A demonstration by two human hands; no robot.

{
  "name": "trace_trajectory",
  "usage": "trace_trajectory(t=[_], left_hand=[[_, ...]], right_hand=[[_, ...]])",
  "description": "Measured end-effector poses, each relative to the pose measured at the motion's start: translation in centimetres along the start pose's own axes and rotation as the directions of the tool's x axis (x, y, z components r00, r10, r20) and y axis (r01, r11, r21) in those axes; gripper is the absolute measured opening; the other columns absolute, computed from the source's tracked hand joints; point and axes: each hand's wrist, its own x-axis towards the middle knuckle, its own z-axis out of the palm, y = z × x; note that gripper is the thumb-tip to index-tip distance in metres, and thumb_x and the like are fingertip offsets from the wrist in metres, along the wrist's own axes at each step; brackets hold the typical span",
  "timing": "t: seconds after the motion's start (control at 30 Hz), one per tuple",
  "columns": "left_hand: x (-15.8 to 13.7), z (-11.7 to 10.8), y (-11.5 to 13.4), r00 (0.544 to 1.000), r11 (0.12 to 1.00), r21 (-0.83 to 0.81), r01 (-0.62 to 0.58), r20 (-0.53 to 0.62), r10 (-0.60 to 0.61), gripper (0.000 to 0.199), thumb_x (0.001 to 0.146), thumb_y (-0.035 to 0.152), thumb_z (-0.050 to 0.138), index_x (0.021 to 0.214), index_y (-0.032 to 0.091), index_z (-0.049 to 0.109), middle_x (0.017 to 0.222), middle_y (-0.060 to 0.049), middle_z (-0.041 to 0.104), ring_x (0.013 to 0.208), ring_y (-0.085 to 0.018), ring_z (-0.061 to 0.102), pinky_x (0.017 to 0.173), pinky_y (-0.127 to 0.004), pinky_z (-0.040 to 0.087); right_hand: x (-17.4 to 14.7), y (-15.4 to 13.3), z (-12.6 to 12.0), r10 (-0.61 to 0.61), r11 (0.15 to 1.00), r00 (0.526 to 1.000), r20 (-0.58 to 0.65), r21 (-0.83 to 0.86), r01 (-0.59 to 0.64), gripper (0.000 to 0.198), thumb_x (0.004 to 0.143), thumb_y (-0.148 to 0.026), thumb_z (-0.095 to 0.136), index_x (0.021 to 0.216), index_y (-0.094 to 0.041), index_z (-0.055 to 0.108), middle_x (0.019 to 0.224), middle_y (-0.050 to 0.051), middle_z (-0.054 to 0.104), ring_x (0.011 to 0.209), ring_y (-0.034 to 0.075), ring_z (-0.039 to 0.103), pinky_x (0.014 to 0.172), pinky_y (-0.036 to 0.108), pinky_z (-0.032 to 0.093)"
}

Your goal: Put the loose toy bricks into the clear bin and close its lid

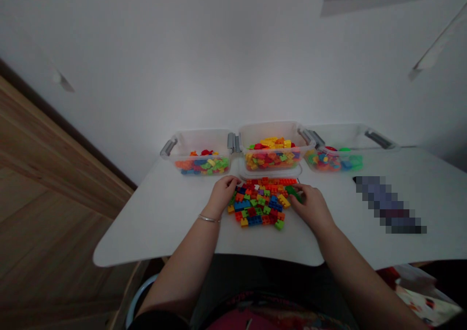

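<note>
A spread of loose toy building bricks (260,201) in many colours lies on the white table in front of me. At its right edge my right hand (309,201) pinches a dark green brick (293,192) between thumb and fingers. My left hand (225,192) rests at the upper left edge of the pile, its fingers curled together beside a dark brick. Whether anything sits between those left fingertips is too small to make out. Orange and red bricks (288,181) form a row along the far side of the pile.
Behind the pile stand three clear plastic boxes with grey clips: a left box (197,137), a middle box (272,129) and a right box (343,131), all holding coloured pieces. A blurred-out flat object (388,206) lies on the white table (156,228) at right. A wall rises behind.
</note>
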Motion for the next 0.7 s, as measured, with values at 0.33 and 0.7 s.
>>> trace_trajectory(t=[0.33,0.7], left_hand=[[0.1,0.1,-0.1,1.000,1.000,-0.023,-0.003,0.009,0.003,0.030,0.085,0.032,0.043,0.080,0.019,0.069,0.087,-0.004,0.072,0.087,-0.019,0.064,0.082,-0.028,0.049],[0.0,0.1,0.0,1.000,1.000,-0.013,-0.001,0.006,0.001,0.030,0.085,0.032,0.043,0.079,0.019,0.069,0.087,-0.003,0.073,0.087,-0.019,0.064,0.082,-0.028,0.048]], right_hand=[[-0.3,-0.9,-0.6,-0.025,0.992,1.000,-0.007,-0.126,0.024,0.041,0.079,-0.041,0.056,0.110,-0.015,0.062,0.092,0.010,0.067,0.082,0.026,0.058,0.074,0.039,0.045],[-0.6,-1.2,-0.7,0.030,0.961,0.999,-0.027,-0.274,-0.036,0.030,0.075,-0.045,0.061,0.092,-0.020,0.064,0.086,0.010,0.069,0.079,0.028,0.061,0.068,0.039,0.042]])
